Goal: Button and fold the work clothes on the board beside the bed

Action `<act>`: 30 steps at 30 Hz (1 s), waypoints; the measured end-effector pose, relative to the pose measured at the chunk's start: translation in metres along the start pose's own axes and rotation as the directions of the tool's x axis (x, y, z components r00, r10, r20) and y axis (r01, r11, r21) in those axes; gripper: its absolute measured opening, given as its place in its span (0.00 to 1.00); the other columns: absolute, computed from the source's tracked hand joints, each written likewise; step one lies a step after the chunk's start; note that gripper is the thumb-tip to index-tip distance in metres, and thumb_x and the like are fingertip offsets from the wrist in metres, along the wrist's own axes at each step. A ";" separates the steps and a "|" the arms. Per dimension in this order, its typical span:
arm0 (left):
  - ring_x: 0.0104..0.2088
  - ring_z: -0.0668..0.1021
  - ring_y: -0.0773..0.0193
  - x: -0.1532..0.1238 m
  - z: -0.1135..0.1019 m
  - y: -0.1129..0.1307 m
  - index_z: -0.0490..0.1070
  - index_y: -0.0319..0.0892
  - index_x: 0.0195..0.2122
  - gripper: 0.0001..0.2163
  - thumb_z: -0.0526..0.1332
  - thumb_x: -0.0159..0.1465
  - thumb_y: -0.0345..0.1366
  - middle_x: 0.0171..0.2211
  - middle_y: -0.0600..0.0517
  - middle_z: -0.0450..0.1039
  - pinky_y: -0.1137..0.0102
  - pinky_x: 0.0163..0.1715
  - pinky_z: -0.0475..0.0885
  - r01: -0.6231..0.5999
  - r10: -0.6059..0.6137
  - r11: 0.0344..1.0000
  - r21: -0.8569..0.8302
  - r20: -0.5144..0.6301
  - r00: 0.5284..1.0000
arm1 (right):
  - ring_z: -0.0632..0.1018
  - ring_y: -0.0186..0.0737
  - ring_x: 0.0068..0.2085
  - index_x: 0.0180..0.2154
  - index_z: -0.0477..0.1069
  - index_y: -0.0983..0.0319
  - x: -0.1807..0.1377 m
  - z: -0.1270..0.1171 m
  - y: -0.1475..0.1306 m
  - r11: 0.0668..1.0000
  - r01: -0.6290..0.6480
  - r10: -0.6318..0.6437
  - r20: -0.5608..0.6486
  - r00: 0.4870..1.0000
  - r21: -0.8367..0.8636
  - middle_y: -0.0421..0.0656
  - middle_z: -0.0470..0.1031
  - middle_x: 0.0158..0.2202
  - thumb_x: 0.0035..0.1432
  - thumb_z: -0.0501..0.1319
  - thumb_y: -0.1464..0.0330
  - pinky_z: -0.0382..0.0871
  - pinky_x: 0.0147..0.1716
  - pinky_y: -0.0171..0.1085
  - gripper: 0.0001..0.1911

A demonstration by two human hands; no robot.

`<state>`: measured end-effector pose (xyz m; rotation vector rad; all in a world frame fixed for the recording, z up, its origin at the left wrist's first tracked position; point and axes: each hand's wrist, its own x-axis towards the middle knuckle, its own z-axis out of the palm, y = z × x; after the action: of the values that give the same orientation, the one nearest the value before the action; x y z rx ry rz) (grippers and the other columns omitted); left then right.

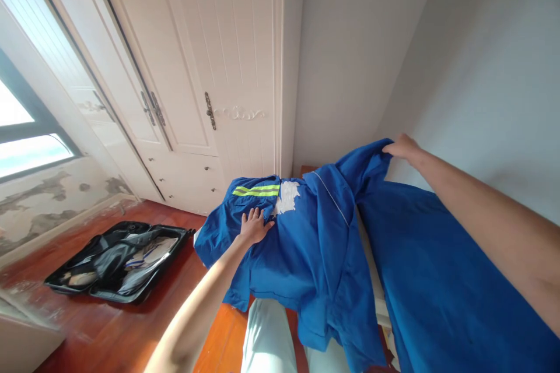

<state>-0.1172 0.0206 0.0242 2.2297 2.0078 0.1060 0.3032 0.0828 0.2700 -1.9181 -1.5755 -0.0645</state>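
Note:
A blue work jacket (315, 245) with a yellow-green reflective stripe (257, 190) and a white patch (287, 196) lies spread over the edge of a bed. My left hand (254, 225) rests flat on it, fingers spread, just below the stripe. My right hand (403, 147) is closed on a fold of the jacket's far upper part, lifting it toward the wall. More blue cloth (441, 285) hangs under my right forearm. Its shape is unclear.
An open black suitcase (116, 261) with dark and light items lies on the red wooden floor at left. White wardrobe doors (196, 70) with drawers stand behind. A window (26, 134) is far left. My light-trousered legs (266, 338) show below.

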 end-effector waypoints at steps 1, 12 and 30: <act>0.68 0.50 0.46 -0.004 -0.003 0.002 0.52 0.39 0.67 0.33 0.42 0.68 0.56 0.68 0.38 0.48 0.46 0.63 0.49 0.008 -0.008 1.000 -0.007 -0.020 1.000 | 0.70 0.58 0.56 0.50 0.61 0.94 -0.010 0.006 -0.002 1.000 0.022 -0.022 0.039 0.999 -0.012 0.78 0.63 0.52 0.58 0.56 0.73 0.64 0.47 0.42 0.27; 0.68 0.51 0.44 -0.124 0.033 -0.049 0.57 0.39 0.65 0.31 0.52 0.65 0.53 0.67 0.37 0.53 0.46 0.62 0.54 0.149 -0.160 0.987 -0.067 -0.232 0.959 | 0.62 0.54 0.64 0.64 0.56 0.65 -0.267 0.085 0.023 0.944 0.321 -0.271 0.716 0.643 0.069 0.52 0.58 0.65 0.60 0.55 0.57 0.60 0.62 0.48 0.35; 0.44 0.76 0.57 -0.151 0.012 -0.060 0.70 0.42 0.42 0.07 0.56 0.64 0.34 0.41 0.47 0.72 0.68 0.41 0.70 0.251 -0.286 0.957 -0.142 -0.359 0.888 | 0.79 0.45 0.36 0.32 0.76 0.59 -0.274 0.104 0.042 0.990 0.143 -0.137 0.355 0.925 0.010 0.47 0.77 0.32 0.62 0.51 0.60 0.69 0.35 0.38 0.17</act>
<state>-0.1905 -0.1237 0.0091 1.9643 2.4261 0.6282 0.2279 -0.1038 0.0530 -1.9033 -1.9536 0.2232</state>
